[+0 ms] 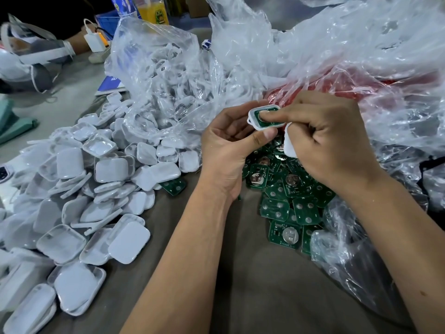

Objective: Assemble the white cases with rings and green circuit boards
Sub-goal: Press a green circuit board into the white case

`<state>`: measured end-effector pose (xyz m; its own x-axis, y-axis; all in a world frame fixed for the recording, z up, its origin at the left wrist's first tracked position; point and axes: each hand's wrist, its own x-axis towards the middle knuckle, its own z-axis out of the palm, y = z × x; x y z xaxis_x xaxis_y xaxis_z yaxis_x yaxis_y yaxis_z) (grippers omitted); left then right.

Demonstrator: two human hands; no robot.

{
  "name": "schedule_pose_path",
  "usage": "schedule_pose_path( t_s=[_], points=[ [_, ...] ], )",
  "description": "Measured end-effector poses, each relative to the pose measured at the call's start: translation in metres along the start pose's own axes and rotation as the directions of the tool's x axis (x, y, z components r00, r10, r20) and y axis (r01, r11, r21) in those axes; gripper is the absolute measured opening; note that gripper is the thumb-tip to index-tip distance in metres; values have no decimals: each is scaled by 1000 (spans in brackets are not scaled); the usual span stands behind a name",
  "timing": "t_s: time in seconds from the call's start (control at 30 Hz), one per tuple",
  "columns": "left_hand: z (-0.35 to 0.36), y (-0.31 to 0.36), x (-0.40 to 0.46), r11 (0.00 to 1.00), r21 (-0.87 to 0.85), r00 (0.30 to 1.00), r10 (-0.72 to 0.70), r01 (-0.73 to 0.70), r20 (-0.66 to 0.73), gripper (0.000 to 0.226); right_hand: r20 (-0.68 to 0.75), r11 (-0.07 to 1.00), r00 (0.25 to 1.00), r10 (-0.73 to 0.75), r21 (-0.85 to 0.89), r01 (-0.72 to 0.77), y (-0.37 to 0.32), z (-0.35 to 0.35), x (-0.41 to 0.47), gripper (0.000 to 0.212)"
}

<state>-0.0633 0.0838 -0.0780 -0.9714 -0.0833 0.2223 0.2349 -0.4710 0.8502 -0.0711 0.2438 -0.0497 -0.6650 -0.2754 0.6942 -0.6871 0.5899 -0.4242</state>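
My left hand (pixel 228 145) grips a white case (pixel 258 124) with a ring lug at its left corner; a green circuit board (pixel 269 120) lies inside it. My right hand (pixel 327 141) presses a fingertip on that board and also holds a second white piece (pixel 290 145) curled under its lower fingers. Beneath both hands lies a heap of loose green circuit boards (pixel 286 203), some with round coin-cell holders facing up. A large pile of white case halves (pixel 96 189) covers the table to the left.
A clear plastic bag (pixel 168 75) of white ringed cases stands behind the pile. Crumpled clear and red plastic (pixel 361 68) fills the right side. Another person's arm (pixel 74 43), a white charger (pixel 95 41) and bottles (pixel 151 8) sit at the far left.
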Motion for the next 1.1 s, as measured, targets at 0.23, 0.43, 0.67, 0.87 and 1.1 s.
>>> schedule_pose_path(
  t_s=[0.23, 0.43, 0.67, 0.87, 1.1],
  points=[
    [0, 1, 0, 1000, -14, 1000, -9, 9, 2, 46, -26, 1000, 999, -24, 1, 24, -1, 1, 2, 38],
    [-1, 0, 1, 1000, -15, 1000, -15, 15, 5, 46, -25, 1000, 999, -29, 2, 29, 0, 0, 0, 41],
    [-2, 0, 1, 999, -45, 1000, -27, 26, -11, 48, -113, 919, 967, 229, 354, -176, -2, -3, 0, 44],
    [-4, 2, 2, 981, -175, 996, -89, 88, 4, 47, 201, 310, 793, 575, 843, -439, 3, -11, 7, 32],
    [-2, 1, 3, 989, -133, 998, -57, 57, 4, 50, 189, 297, 803, 566, 861, -412, 4, -14, 6, 24]
  ],
)
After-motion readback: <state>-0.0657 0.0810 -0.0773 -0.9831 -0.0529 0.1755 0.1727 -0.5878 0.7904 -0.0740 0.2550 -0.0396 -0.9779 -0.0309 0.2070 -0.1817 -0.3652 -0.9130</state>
